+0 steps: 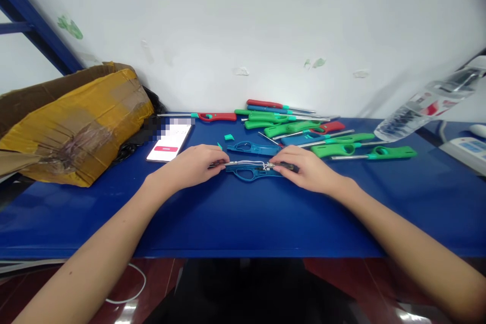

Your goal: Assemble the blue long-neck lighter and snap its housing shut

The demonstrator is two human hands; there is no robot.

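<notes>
The left hand (pixel 192 166) has its fingers pinched on a slim metal piece (pixel 230 163) by the near blue casing (pixel 268 173)'s left end; the right hand (pixel 309 168) grips a dark insert (pixel 290 166) at its right. Beyond, right of that casing, a bottle (pixel 410 115)'s label (pixel 436 105) is unreadable.

Your head camera looks forward and down over the blue table (pixel 243 223) from its six-o'clock side, near enough that your left hand (pixel 192 166) and right hand (pixel 311 168) fall around mid-view, the wall (pixel 243 20) at twelve.
</notes>
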